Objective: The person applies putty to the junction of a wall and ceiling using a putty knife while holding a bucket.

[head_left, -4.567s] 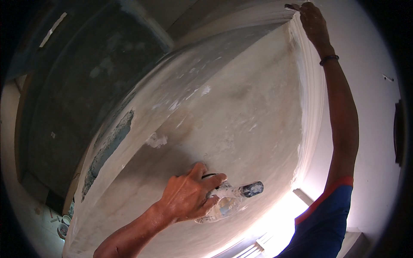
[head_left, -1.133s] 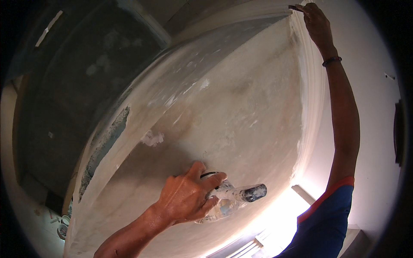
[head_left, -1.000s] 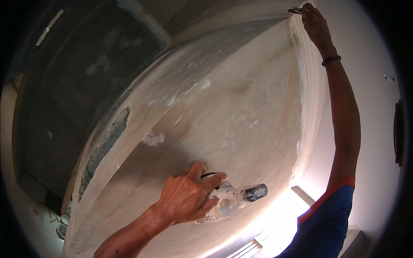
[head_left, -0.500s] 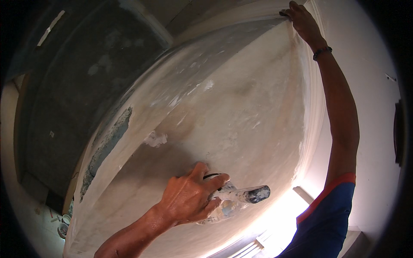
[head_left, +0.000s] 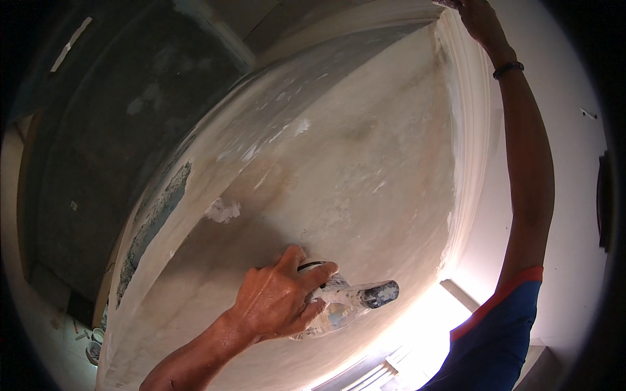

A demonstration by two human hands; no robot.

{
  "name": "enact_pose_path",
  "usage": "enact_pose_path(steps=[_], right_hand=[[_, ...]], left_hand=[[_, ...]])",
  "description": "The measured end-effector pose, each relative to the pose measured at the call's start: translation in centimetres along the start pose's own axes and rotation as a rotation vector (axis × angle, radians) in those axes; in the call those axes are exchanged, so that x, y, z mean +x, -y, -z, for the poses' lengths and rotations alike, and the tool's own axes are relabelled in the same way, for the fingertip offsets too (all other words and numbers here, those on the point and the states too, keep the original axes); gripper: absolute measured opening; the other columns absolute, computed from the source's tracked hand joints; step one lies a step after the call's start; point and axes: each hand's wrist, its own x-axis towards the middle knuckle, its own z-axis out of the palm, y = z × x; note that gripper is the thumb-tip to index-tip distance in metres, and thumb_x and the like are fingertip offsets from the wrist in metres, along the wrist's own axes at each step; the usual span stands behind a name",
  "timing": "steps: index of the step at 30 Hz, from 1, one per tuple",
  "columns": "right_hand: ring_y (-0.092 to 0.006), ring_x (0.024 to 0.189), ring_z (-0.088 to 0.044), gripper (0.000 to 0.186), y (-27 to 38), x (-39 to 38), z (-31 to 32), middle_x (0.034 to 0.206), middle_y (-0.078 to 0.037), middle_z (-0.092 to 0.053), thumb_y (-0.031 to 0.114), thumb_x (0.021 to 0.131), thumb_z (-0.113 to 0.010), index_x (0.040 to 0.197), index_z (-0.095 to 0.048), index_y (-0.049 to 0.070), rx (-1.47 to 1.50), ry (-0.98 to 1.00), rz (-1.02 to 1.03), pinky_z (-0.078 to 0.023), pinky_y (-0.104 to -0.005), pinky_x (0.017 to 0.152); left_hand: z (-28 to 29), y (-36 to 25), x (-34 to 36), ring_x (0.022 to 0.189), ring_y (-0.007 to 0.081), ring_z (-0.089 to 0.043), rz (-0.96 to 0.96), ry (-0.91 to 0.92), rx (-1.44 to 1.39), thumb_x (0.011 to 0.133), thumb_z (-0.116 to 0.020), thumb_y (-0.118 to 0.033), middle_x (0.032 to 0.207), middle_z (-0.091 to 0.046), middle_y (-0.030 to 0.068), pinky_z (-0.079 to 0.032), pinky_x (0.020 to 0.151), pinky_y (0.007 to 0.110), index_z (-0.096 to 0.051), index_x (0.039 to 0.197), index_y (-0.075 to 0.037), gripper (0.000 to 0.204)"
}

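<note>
My left hand [head_left: 274, 296] is closed around a plaster-smeared trowel [head_left: 352, 294]. Its stubby handle, dark at the tip, points right. Pale residue coats the tool, and its blade is partly hidden. Behind it spreads a beige, patchy plastered wall [head_left: 365, 163] with white smears. Up at the top right, my right hand [head_left: 482, 26] reaches to the corner where the wall meets the pale moulding [head_left: 466, 156]. Its fingers are closed on a small dark tool [head_left: 448, 3], mostly cut off by the picture's upper edge, so its kind cannot be made out.
A rough gap with exposed masonry [head_left: 153, 228] runs along the wall's left part. Beyond it stands a dark grey wall [head_left: 130, 150]. Small containers [head_left: 95, 345] sit on the floor at the lower left. Bright light comes from an opening [head_left: 417, 326] at the lower right.
My right hand has moved up and right, and its tool is now partly out of view. My left hand and the trowel appear slightly farther left, along with the whole scene.
</note>
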Motion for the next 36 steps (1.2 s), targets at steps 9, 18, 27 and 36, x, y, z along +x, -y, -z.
enact_pose_path(steps=[9, 18, 27, 36], right_hand=[[-0.0327, 0.106, -0.064, 0.022, 4.1, 3.3, 2.4, 0.111, -0.017, -0.069, 0.021, 0.097, -0.063, 0.104, -0.074, 0.003, 0.364, 0.338, -0.631, -0.051, -0.0453, 0.097], [-0.0285, 0.11, -0.064, 0.024, 4.7, 3.9, 2.7, 0.117, -0.015, -0.071, 0.02, 0.099, -0.061, 0.102, -0.076, 0.002, 0.392, 0.485, -0.612, -0.051, -0.0441, 0.098], [-0.0291, 0.102, -0.065, 0.026, 5.4, 3.5, -1.0, 0.108, -0.015, -0.069, 0.026, 0.098, -0.063, 0.109, -0.071, 0.003, 0.27, 0.41, -0.535, -0.051, -0.0407, 0.095], [-0.0284, 0.096, -0.066, 0.028, 6.8, 5.7, 0.1, 0.104, -0.016, -0.07, 0.022, 0.099, -0.06, 0.099, -0.07, -0.004, 0.509, 0.075, -0.633, -0.054, -0.0385, 0.086]], left_hand=[[0.1, -0.1, 0.1, 0.087, 0.0274, -0.07, 0.053, 0.021, -0.015, 0.075, -0.068, -0.027, 0.111, -0.058, 0.0157, -0.062, 0.073, 0.044, -0.062, 0.132, -0.021, 0.058], [0.2, 0.1, 0.1, 0.088, 0.0277, -0.07, 0.036, 0.018, -0.017, 0.073, -0.07, -0.025, 0.112, -0.058, 0.0156, -0.062, 0.074, 0.044, -0.062, 0.132, -0.022, 0.06], [0.2, 0.2, -0.1, 0.077, 0.0295, -0.069, 0.0, -0.021, -0.04, 0.084, -0.073, -0.029, 0.111, -0.055, 0.0184, -0.059, 0.064, 0.045, -0.063, 0.131, -0.019, 0.049], [0.0, 0.2, -0.1, 0.086, 0.0278, -0.069, 0.053, -0.004, -0.009, 0.072, -0.07, -0.025, 0.111, -0.059, 0.0145, -0.062, 0.072, 0.044, -0.062, 0.131, -0.023, 0.059]])
